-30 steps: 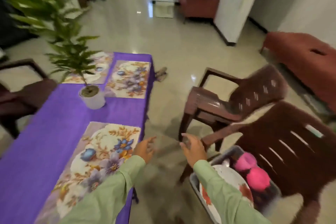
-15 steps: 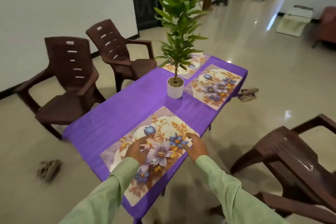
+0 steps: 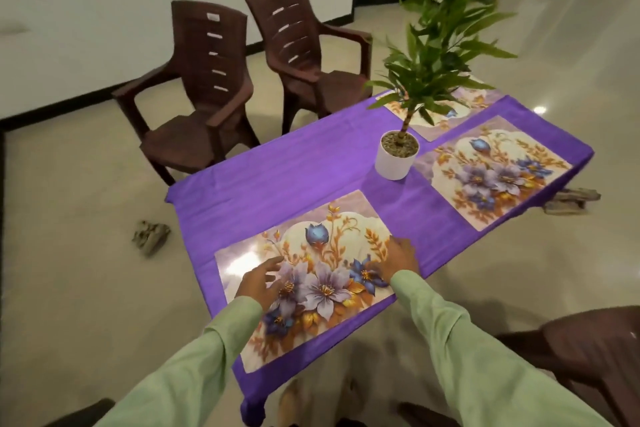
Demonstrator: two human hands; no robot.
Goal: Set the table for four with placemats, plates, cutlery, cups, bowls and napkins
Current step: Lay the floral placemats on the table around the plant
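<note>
A table under a purple cloth [image 3: 294, 170] carries three floral placemats. The nearest placemat [image 3: 322, 253] lies at the table's near corner. My left hand [image 3: 261, 279] rests on its left part with fingers spread and straight. My right hand [image 3: 398, 262] lies flat on its right edge. A second placemat [image 3: 491, 173] sits further right. Behind the plant a third placemat [image 3: 450, 114] is partly hidden by leaves. The table bears no plates, cups, bowls, cutlery or napkins that I can see.
A potted plant in a white pot [image 3: 396, 158] stands mid-table. Two brown plastic chairs [image 3: 204, 97] [image 3: 311, 55] stand on the far side, another chair [image 3: 588, 350] at my right. Sandals [image 3: 150, 236] [image 3: 568, 201] lie on the tiled floor.
My view swung from the chairs and the tub of dishes at the right back to the table. Both hands came down onto the nearest placemat and now lie flat on it.
</note>
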